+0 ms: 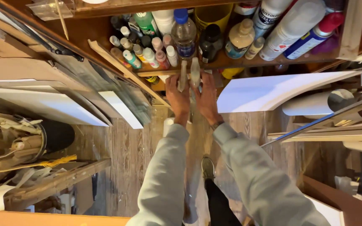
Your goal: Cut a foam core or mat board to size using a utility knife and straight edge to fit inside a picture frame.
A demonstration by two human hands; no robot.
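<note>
L hand (177, 97) & R hand (207, 99) each w/ grip pinching a pale wooden stick (183, 75), upright near shelf (231, 62) w/ bottles, prob. for comparison.

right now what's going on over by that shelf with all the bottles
A person in a grey sweatshirt stands on a wood floor and reaches both hands up to a cluttered wooden shelf. The left hand and the right hand each grip a pale, narrow stick-like piece, held upright side by side just below the shelf edge. Small paint bottles, a water bottle and spray cans crowd the shelf above. White boards lean at the left.
</note>
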